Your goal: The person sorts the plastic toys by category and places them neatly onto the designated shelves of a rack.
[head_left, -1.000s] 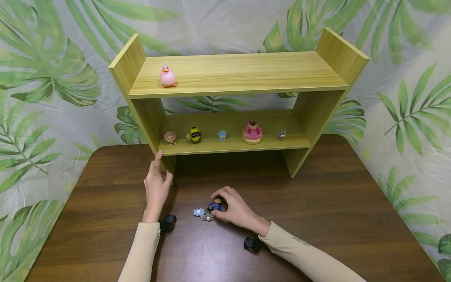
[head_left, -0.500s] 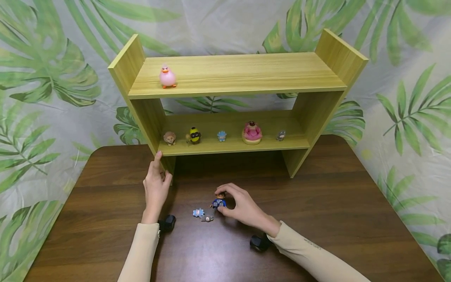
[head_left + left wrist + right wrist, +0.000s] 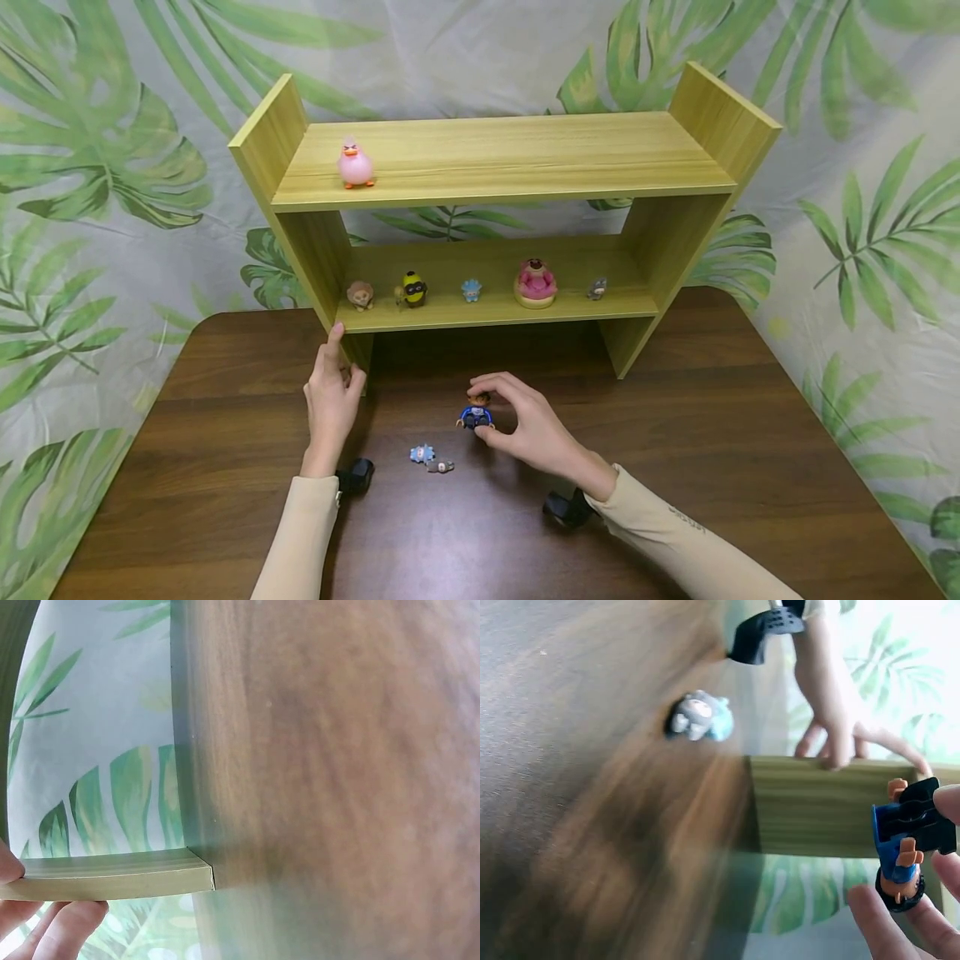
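My right hand [image 3: 536,429] pinches a toy figure [image 3: 477,415] with a blue jacket, dark legs and dark hair between thumb and fingers, just over the table. In the right wrist view the figure [image 3: 889,832] hangs head down in that picture, the thumb at its legs. At the wooden shelf's left side, my left hand [image 3: 331,400] holds the upright panel. The left wrist view has the panel edge [image 3: 112,883] between thumb and fingers [image 3: 71,930]. A small blue figurine [image 3: 422,453] and a grey one [image 3: 441,467] lie together on the table between the hands.
The two-tier shelf [image 3: 480,158] stands on the brown table [image 3: 712,450]. A pink duck [image 3: 356,165] is on its top board. Along the lower board stand a lion-like figurine [image 3: 361,295], a yellow-and-black one [image 3: 414,288], a blue one [image 3: 471,290], a pink bear [image 3: 536,283] and a grey one [image 3: 597,288].
My right hand has carried the toy figure away from the two lying figurines, to the right and toward the shelf. The left hand has stayed on the panel.
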Motion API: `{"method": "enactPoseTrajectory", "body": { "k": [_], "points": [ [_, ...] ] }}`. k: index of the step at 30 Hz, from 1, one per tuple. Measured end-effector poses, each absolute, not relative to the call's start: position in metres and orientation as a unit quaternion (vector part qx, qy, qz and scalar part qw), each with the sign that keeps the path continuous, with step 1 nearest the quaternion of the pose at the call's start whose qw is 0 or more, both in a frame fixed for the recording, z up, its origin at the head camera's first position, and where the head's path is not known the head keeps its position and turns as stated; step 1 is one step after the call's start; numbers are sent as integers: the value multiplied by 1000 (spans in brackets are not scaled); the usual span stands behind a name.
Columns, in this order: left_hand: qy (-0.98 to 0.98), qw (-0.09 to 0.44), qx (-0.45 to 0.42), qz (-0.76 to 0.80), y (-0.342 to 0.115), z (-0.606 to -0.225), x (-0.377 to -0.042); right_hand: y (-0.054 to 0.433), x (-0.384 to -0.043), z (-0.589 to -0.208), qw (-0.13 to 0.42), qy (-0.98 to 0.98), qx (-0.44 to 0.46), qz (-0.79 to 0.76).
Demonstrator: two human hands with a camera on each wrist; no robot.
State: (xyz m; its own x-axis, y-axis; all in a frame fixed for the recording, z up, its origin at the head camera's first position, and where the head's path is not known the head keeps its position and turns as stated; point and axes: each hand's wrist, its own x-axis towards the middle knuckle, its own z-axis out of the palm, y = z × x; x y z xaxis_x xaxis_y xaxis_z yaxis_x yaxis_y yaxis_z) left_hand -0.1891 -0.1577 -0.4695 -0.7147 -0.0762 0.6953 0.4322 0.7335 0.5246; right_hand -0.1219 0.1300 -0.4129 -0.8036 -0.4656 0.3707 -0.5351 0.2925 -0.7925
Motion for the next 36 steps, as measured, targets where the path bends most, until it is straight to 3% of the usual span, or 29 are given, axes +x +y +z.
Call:
{"method": "enactPoseTrajectory", "body": {
  "k": [15, 36],
  "points": [
    [-857, 366, -105, -348, -158, -471, -190, 130, -106, -350, 38, -779, 309, 544],
    [-855, 368, -106, -349, -158, -470, -189, 142, -126, -361, 76, -757, 327, 561]
  ]
}}
